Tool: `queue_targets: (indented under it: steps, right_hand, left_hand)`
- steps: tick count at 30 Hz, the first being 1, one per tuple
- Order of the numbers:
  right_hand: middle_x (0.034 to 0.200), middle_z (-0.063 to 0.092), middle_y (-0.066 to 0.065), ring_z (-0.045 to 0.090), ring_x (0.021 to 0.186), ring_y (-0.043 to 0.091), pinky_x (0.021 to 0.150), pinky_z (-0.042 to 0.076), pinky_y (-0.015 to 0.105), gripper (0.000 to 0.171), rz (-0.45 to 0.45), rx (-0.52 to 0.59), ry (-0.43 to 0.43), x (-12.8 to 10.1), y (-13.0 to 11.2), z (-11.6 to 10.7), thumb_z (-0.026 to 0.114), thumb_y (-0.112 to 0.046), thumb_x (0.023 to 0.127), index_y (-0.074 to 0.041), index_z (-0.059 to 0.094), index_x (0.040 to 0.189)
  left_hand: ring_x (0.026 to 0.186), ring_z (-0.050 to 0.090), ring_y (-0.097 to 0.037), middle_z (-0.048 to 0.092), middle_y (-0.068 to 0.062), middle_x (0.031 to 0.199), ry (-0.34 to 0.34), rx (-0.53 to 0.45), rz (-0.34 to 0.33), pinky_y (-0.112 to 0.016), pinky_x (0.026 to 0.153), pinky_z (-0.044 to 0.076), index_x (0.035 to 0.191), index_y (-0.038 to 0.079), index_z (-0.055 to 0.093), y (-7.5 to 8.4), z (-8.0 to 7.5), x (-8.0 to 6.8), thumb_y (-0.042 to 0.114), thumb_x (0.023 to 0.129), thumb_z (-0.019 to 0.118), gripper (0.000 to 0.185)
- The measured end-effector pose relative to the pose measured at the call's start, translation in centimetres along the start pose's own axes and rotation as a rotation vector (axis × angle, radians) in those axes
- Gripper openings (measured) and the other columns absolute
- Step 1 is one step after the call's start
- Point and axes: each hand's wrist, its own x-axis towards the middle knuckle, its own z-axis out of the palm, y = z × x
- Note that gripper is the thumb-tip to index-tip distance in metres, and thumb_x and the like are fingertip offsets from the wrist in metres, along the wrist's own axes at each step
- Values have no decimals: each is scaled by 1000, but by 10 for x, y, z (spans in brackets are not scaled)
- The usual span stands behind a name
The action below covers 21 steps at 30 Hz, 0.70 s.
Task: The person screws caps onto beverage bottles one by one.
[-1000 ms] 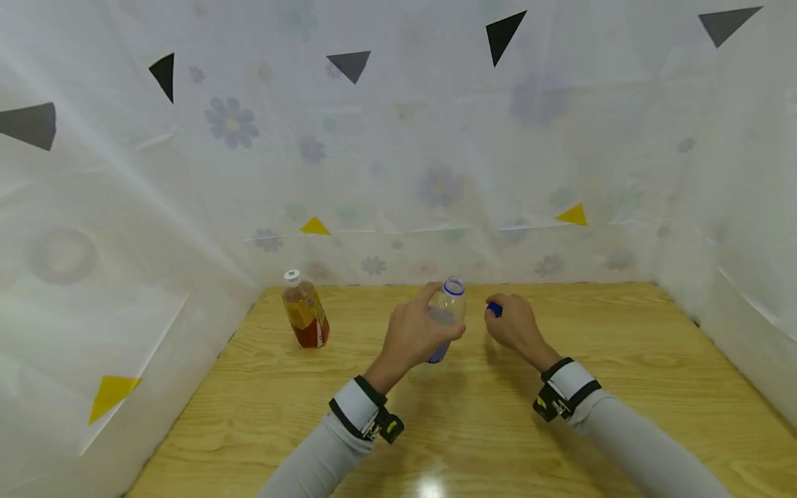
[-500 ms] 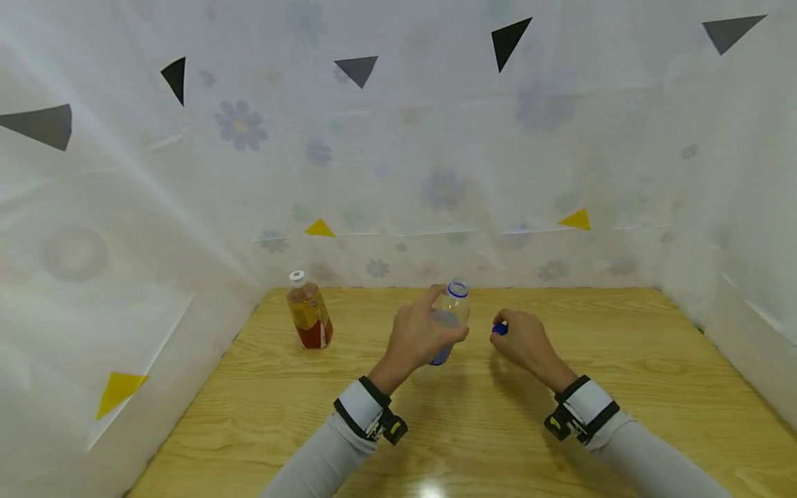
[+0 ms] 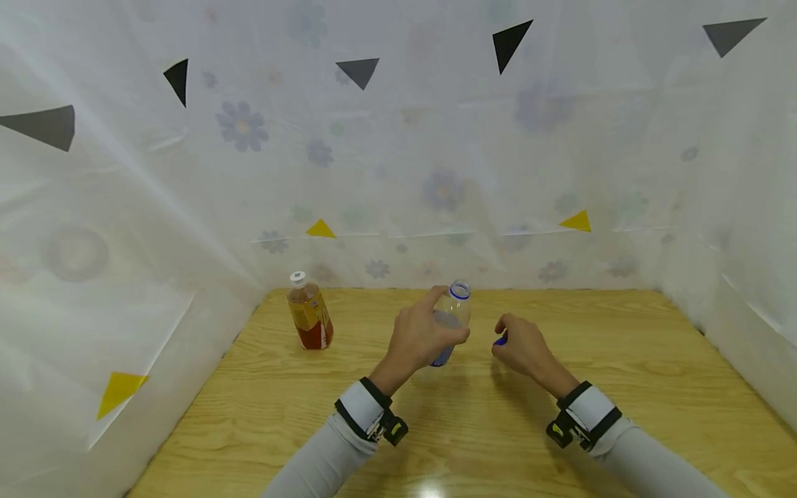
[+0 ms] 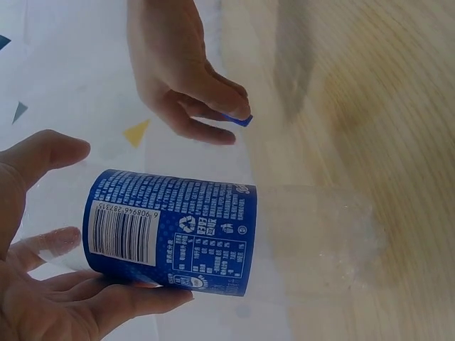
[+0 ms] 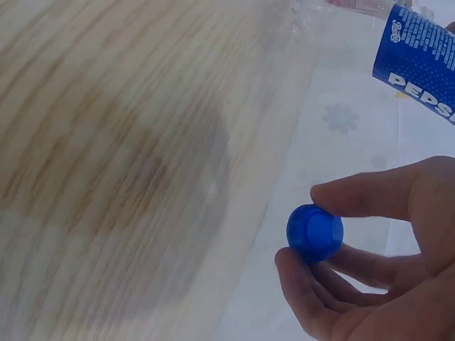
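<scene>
My left hand [image 3: 420,332] grips a clear plastic Pepsi bottle [image 3: 459,311] round its upper part. The bottle has no cap on its mouth, and a blue ring circles the neck. Its blue label [image 4: 170,231] faces the left wrist camera, with a barcode and small print. To the right, my right hand [image 3: 526,349] pinches a blue bottle cap [image 5: 315,233] between thumb and fingertips. In the right wrist view the cap's hollow inside faces the camera. A gap separates cap and bottle.
A bottle of reddish-brown drink [image 3: 310,315] with a white cap stands on the wooden table [image 3: 261,415] to the left. A pale flowered sheet [image 3: 398,173] with black, grey and yellow triangles surrounds the table at the back and sides.
My right hand has lowered and moved slightly right and nearer to me, turning the cap in its fingers. My left hand keeps its hold on the bottle. The head view has shifted slightly.
</scene>
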Motion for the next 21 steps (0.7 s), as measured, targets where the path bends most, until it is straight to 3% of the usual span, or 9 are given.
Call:
queue_targets:
  steps: [3, 5, 7, 12, 21]
  right_hand:
    - [80, 65, 12, 49, 61, 16, 57, 42, 31, 32, -42, -27, -22, -1, -1, 1, 62, 0, 84, 10, 70, 112]
    - [81, 65, 13, 48, 62, 17, 57, 41, 32, 28, -58, -37, -33, -3, -2, 2, 60, 1, 84, 9, 73, 108]
    - [92, 69, 18, 56, 70, 21, 62, 48, 36, 22, -70, -53, -25, -4, -3, 2, 62, 1, 84, 7, 74, 101]
    - [90, 69, 15, 62, 73, 23, 65, 52, 40, 19, -54, -64, -1, -7, -4, 1, 65, -2, 82, 3, 72, 99]
    - [94, 72, 14, 69, 81, 27, 68, 56, 41, 21, -98, 21, 43, -7, -12, -15, 71, -12, 91, 3, 69, 106]
  left_hand:
    - [85, 70, -27, 72, -15, 111, 0, 4, 2, -33, 59, 53, 143, 30, 54, 0, 0, 0, 45, 81, 79, 68]
    - [86, 70, -28, 72, -15, 112, 1, 6, 3, -33, 60, 53, 143, 30, 54, -1, 0, -1, 46, 81, 79, 69]
    - [87, 70, -28, 72, -15, 113, 1, 3, 1, -34, 60, 53, 144, 30, 54, -1, 0, -1, 46, 81, 79, 69]
    - [85, 69, -27, 72, -16, 111, 1, -8, 6, -33, 59, 53, 143, 30, 54, -1, 0, 0, 45, 81, 79, 69]
    - [87, 71, -27, 72, -15, 113, 5, 4, 7, -33, 60, 54, 144, 30, 54, -3, 1, 0, 48, 81, 79, 70]
